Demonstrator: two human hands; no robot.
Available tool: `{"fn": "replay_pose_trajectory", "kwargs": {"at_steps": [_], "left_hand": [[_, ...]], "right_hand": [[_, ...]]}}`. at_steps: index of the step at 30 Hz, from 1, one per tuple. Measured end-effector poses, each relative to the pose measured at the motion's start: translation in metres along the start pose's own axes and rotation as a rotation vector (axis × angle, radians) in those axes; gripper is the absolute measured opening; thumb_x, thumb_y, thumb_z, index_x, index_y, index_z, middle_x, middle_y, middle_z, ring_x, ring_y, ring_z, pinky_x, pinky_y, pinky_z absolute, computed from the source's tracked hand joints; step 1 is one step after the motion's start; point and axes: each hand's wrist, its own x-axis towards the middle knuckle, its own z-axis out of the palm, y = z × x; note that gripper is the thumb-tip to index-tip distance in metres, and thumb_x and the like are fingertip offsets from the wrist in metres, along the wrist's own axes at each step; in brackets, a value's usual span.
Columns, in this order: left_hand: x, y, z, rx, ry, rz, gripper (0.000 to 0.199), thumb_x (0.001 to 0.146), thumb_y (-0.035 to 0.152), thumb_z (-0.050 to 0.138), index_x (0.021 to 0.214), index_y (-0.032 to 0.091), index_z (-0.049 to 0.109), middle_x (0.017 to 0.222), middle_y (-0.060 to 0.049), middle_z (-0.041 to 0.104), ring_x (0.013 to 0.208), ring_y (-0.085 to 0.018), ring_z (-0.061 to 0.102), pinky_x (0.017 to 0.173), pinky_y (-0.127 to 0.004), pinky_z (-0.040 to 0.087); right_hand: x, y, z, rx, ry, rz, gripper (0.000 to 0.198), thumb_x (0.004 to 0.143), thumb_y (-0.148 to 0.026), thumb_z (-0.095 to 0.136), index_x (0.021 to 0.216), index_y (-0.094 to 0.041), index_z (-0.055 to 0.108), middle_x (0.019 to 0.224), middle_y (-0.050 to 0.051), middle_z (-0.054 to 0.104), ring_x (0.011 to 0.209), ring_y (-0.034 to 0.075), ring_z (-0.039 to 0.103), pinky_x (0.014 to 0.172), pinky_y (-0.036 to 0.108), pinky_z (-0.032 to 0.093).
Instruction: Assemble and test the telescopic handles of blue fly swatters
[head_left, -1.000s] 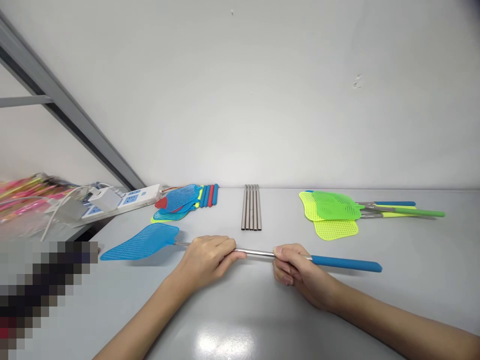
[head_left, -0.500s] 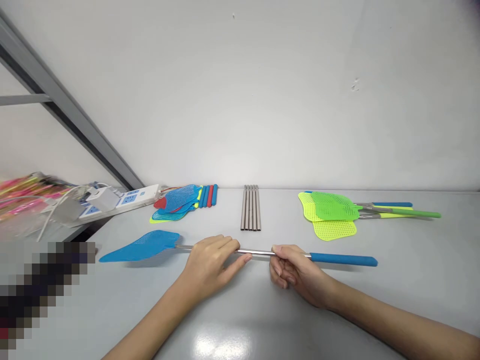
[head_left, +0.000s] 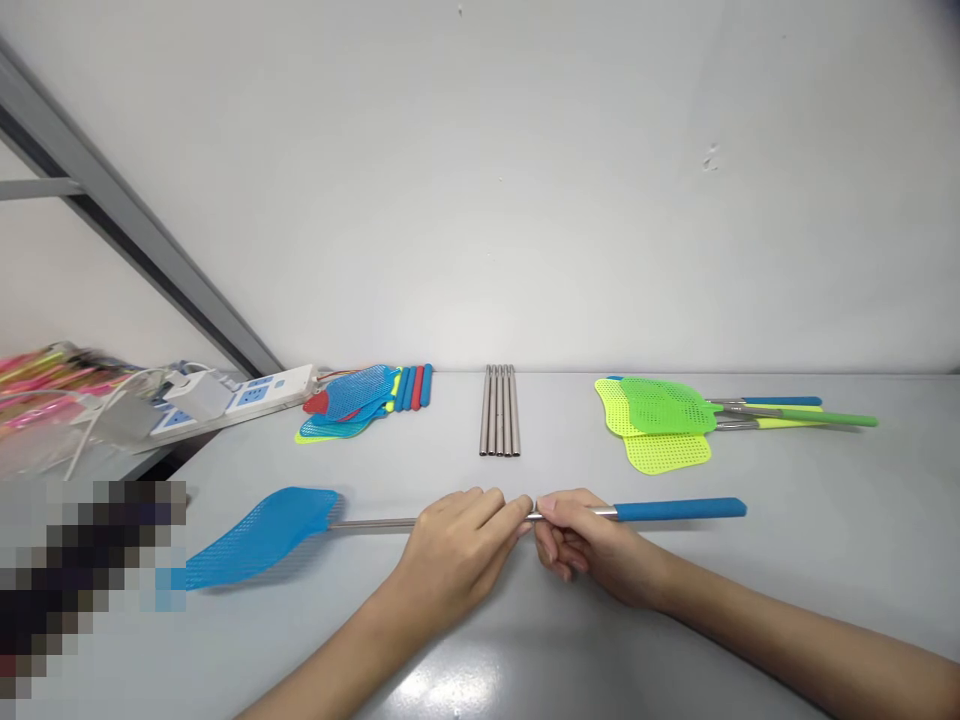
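A blue swatter (head_left: 270, 535) lies crosswise in both hands, over the near part of the table (head_left: 825, 540), its long axis running almost level from left to right. Its head (head_left: 259, 545) sticks out to the left, then comes bare shaft (head_left: 371, 525), then the left hand (head_left: 466, 540), closed over the middle of the shaft with the knuckles up; that hand is the nearer to the head. Just beside it the right hand (head_left: 596, 540) pinches the shaft between thumb and forefinger, its other fingers curled loosely below; it is the nearer to the handle (head_left: 679, 510), which runs out to the right. Whether the two hands touch, I cannot tell from here. Along the back I count, left to right: one power strip (head_left: 296, 386); a pile of loose heads (head_left: 356, 393), blue, red and yellow, too overlapped to number; five loose handles (head_left: 409, 388), three blue, one red, one yellow; five steel tubes (head_left: 500, 412) side by side, straight beyond the hands; and a stack of swatters (head_left: 667, 406) on the right, four handles showing, one blue, one green, two yellow.
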Motion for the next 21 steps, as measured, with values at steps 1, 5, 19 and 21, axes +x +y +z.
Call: {"fn": "replay_pose_trajectory", "kwargs": {"at_steps": [1,5,19,21], "left_hand": [[0.0,-0.001,0.0,0.012,0.009,0.006,0.024,0.089,0.021,0.03,0.091,0.018,0.054,0.061,0.001,0.051,0.054,-0.012,0.046,0.05,-0.023,0.033],[0.0,-0.007,0.003,0.058,0.024,0.039,0.028,0.09,0.023,0.03,0.076,0.018,0.054,0.056,0.002,0.049,0.049,-0.01,0.045,0.047,-0.022,0.03],[0.008,-0.026,0.003,0.058,-0.024,0.125,0.029,0.089,0.026,0.032,0.065,0.018,0.044,0.053,0.003,0.048,0.047,-0.01,0.045,0.047,-0.022,0.029],[0.008,-0.025,0.003,0.06,-0.021,0.136,0.029,0.089,0.026,0.032,0.065,0.018,0.044,0.053,0.003,0.048,0.047,-0.01,0.045,0.046,-0.022,0.029]], "right_hand": [[0.0,-0.001,0.0,-0.009,-0.001,0.006,0.041,0.085,-0.034,0.037,0.052,-0.015,0.051,0.041,-0.004,0.035,0.041,0.008,0.035,0.045,0.022,0.026],[0.0,-0.003,0.002,-0.041,-0.003,0.021,0.041,0.085,-0.034,0.037,0.052,-0.015,0.051,0.039,-0.006,0.03,0.042,0.009,0.035,0.047,0.022,0.028],[0.001,-0.006,0.005,-0.01,0.037,0.029,0.039,0.084,-0.038,0.04,0.051,-0.018,0.036,0.042,-0.007,0.027,0.044,0.009,0.034,0.048,0.024,0.024],[0.0,-0.006,0.006,-0.019,0.063,0.031,0.04,0.084,-0.037,0.04,0.05,-0.018,0.033,0.042,-0.006,0.027,0.044,0.009,0.032,0.048,0.024,0.023]]}}
